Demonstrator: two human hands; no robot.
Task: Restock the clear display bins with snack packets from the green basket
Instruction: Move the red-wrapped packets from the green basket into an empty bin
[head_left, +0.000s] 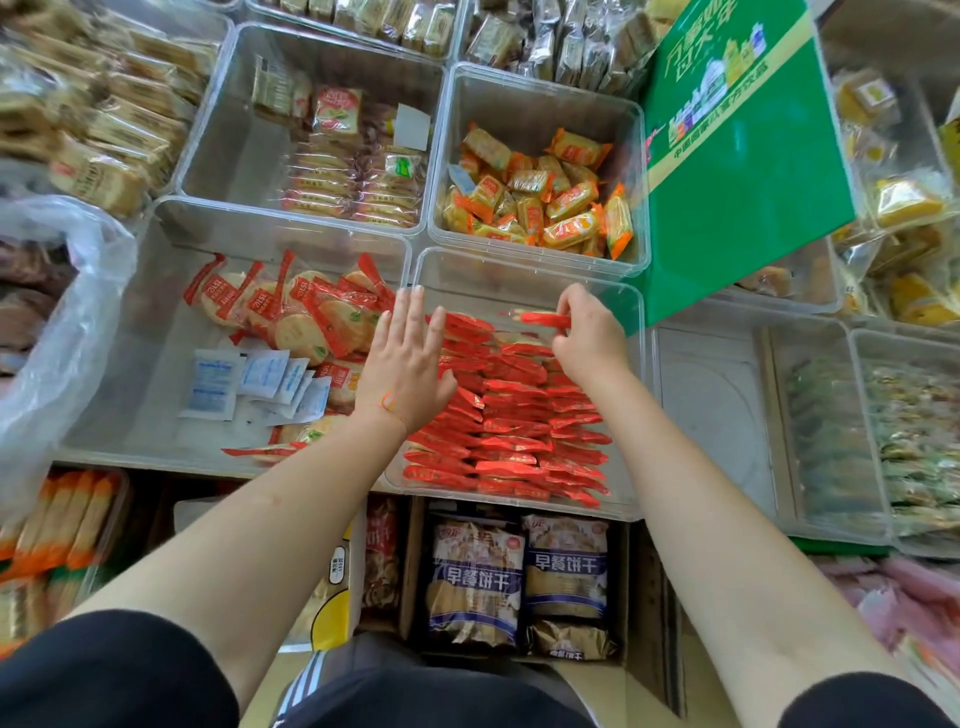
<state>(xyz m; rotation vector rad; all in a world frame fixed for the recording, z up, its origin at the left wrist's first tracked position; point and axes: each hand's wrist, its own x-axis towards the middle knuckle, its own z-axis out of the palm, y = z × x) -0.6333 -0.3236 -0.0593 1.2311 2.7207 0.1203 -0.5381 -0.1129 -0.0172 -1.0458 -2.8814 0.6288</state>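
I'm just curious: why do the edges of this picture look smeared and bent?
Head view: wide-angle lens bows the bins outward; the left packets are motion-blurred, while the centre is sharp, with the right hand pinching a red packet.

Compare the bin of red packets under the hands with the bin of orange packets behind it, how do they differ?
The near bin holds red packets stood on edge in tidy rows; the far bin holds orange packets heaped loosely at all angles. The red ones fill most of their floor; the orange ones leave the far part bare. The left hand and right hand work only in the near one. Both bins are clear plastic.
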